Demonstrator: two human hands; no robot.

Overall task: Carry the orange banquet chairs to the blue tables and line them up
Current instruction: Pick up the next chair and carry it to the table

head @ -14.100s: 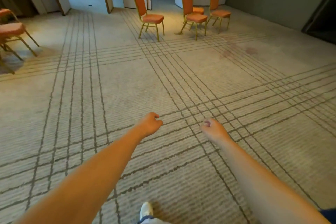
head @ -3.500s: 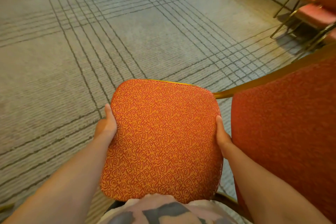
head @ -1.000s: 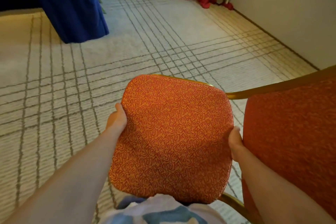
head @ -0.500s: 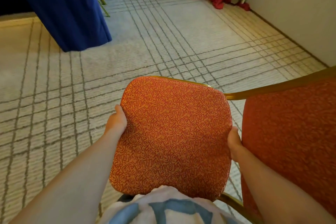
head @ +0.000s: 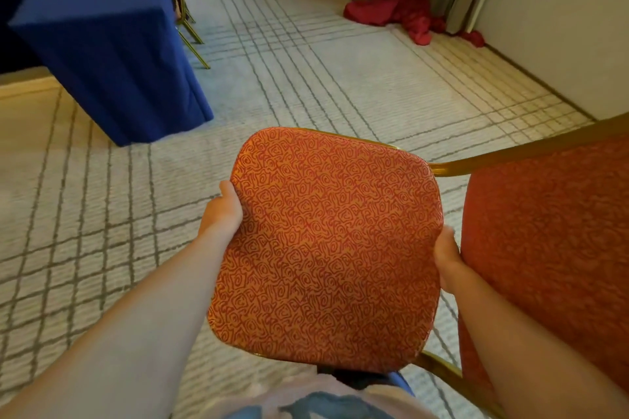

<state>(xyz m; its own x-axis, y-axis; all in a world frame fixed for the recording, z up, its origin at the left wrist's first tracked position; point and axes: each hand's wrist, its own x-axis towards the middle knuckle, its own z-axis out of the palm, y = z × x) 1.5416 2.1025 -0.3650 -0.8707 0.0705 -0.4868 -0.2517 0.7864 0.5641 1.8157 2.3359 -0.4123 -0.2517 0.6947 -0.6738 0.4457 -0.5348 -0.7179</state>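
Note:
I carry an orange banquet chair (head: 326,248) in front of my body, its patterned seat facing up and its gold-framed backrest out to the right. My left hand (head: 223,211) grips the seat's left edge. My right hand (head: 447,257) grips the seat's right edge, between seat and backrest. The fingers of both hands are hidden under the cushion. A blue-draped table (head: 102,41) stands ahead at the upper left, its near corner about a step or two away.
Gold legs of another chair (head: 185,10) show behind the blue table. A heap of red cloth (head: 405,15) lies by the grey curtain at the far right. A pale wall (head: 561,20) runs along the right. Patterned carpet stretches ahead between table and wall.
The blue table and the red cloth have come closer and lower in view as I walk forward with the chair. Both hands keep the same hold on the seat.

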